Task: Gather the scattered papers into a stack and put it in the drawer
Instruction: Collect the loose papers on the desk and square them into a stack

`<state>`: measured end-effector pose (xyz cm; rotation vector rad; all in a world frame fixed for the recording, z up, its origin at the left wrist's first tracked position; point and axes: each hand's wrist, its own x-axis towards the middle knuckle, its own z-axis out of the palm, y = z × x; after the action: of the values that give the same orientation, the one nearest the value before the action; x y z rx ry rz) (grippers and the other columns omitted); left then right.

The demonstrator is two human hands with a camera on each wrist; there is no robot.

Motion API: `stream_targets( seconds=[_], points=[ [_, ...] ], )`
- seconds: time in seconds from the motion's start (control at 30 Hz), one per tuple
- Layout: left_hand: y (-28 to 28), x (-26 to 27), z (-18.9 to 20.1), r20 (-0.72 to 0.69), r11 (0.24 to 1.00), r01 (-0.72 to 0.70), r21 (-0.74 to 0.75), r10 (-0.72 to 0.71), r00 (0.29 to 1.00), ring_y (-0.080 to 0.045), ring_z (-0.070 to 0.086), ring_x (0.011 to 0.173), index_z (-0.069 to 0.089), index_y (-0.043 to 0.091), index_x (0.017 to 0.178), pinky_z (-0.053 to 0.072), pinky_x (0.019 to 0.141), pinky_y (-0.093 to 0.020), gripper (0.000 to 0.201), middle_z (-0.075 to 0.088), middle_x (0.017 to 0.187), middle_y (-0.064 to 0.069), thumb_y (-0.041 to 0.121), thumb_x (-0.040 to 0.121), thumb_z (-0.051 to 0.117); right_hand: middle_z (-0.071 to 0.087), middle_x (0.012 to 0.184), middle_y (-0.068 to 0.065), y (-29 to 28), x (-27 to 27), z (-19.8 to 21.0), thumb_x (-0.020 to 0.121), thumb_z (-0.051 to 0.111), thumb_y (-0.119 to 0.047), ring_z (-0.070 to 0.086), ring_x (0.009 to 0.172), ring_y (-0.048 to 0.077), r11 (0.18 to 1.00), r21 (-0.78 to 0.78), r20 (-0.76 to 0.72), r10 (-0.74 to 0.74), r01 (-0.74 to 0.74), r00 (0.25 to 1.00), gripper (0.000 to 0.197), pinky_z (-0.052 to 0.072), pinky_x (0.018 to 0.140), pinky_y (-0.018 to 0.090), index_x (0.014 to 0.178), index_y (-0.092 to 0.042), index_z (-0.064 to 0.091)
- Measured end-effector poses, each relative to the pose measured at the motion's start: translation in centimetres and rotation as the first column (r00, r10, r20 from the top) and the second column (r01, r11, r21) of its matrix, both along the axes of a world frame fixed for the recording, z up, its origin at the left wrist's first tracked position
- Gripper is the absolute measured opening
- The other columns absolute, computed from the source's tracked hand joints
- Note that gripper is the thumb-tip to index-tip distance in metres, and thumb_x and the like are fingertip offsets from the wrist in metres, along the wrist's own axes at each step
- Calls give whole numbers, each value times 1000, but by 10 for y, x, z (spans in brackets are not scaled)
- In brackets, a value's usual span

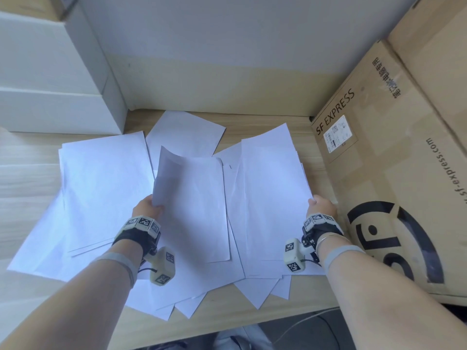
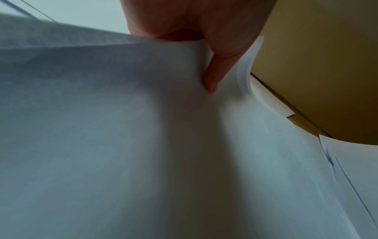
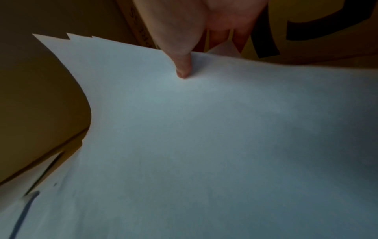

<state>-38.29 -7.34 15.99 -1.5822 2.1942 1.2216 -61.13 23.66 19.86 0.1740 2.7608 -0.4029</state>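
Pale wood-grain laminate covers the desk (image 1: 27, 173), which runs back to a plain grey-white wall (image 1: 214, 29) with a tan strip along its foot. White boxes (image 1: 45, 79) are stacked at the desk's far left corner. A large brown SF Express carton (image 1: 394, 157) fills the right edge, with another cardboard box (image 1: 434, 46) above and behind it, hemming in the sheets on that side.

White papers (image 1: 106, 188) lie fanned across the middle of the desk, overlapping, with several corners poking over the near edge. One sheet (image 1: 184, 132) lies farther back, toward the wall.

The left hand (image 1: 147, 207) pinches the left edge of a sheet (image 1: 194, 203) at the centre of the desk, thumb on top and the paper's corner curling upward. The right hand (image 1: 322, 205) grips the right edge of a small bundle of sheets (image 1: 270, 198) just beside the carton, thumb (image 3: 183, 67) pressing on the top sheet and the fingers underneath. Both wrists wear black bands carrying tagged marker blocks and cameras. The two hands are well apart. No drawer shows in any view. Below the desk's near edge a thin cable (image 1: 300, 324) trails over a dark floor.
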Motion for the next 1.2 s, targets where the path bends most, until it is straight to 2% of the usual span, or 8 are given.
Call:
stream_targets(
  seconds=[0.17, 0.27, 0.4, 0.6, 0.77, 0.87, 1.03, 1.2],
  points=[
    [-1, 1, -1, 3, 1000, -13, 4, 13, 1000, -37, 60, 103, 60, 3, 111, 46, 85, -36, 29, 65, 110, -25, 5, 83, 51, 52, 136, 15, 3, 1, 6, 101, 36, -12, 53, 117, 29, 954, -277, 1, -116, 112, 993, 36, 42, 94, 33, 133, -4, 48],
    [-1, 1, -1, -3, 1000, -6, 9, 6, 1000, -38, 60, 105, 60, 1, 112, 45, 87, -37, 30, 64, 111, -25, 4, 84, 52, 58, 99, 13, 9, -11, -4, 94, 41, -11, 47, 83, 21, 917, -375, -9, -151, 137, 988, 15, 36, 73, 26, 95, -9, 56],
    [-1, 1, 1, -9, 1000, -5, 11, 5, 1000, -38, 60, 105, 60, 1, 113, 45, 86, -36, 30, 65, 111, -25, 4, 84, 52, 33, 61, 7, 15, -25, 3, 87, 45, -7, 27, 59, 20, 888, -436, -29, -180, 150, 983, 22, 22, 54, 27, 67, -10, 38],
    [1, 1, 1, -5, 1000, 0, 8, 0, 1000, -33, 58, 89, 61, 2, 109, 45, 80, -34, 29, 65, 107, -25, 4, 82, 50, 36, 65, 8, 12, -30, 7, 90, 48, -10, 33, 62, 19, 934, -352, 50, -40, 55, 998, 24, 24, 58, 27, 66, -7, 43],
    [2, 0, 2, 1, 1000, -3, 5, 3, 1000, -37, 61, 95, 61, 1, 108, 48, 82, -37, 29, 65, 106, -26, 4, 82, 49, 59, 104, 6, 8, -18, -4, 96, 42, -8, 50, 87, 19, 935, -352, -29, 39, -47, 999, 35, 36, 76, 22, 125, -16, 60],
    [2, -1, 2, 0, 1000, -9, 5, 9, 1000, -39, 61, 102, 60, 1, 111, 47, 86, -37, 30, 65, 109, -25, 4, 82, 51, 53, 86, 6, 9, -16, -3, 93, 44, -8, 46, 78, 21, 946, -302, -202, 59, -119, 978, 24, 32, 67, 24, 99, -4, 67],
    [3, -2, 1, 10, 1000, -16, 12, 16, 1000, -38, 61, 102, 60, 2, 112, 47, 84, -36, 31, 65, 109, -24, 5, 83, 51, 59, 115, 14, 15, -20, 13, 94, 49, -10, 57, 88, 31, 945, -325, -322, -77, -33, 944, 24, 42, 74, 29, 102, 1, 69],
    [3, -3, 1, 21, 1000, -2, -1, 2, 1000, -39, 60, 103, 60, 1, 112, 46, 84, -37, 30, 65, 109, -26, 4, 83, 50, 42, 64, 8, 15, -24, 14, 95, 42, -12, 32, 62, 23, 925, -379, -237, -118, 20, 964, 22, 25, 49, 25, 77, -5, 54]
  ],
)
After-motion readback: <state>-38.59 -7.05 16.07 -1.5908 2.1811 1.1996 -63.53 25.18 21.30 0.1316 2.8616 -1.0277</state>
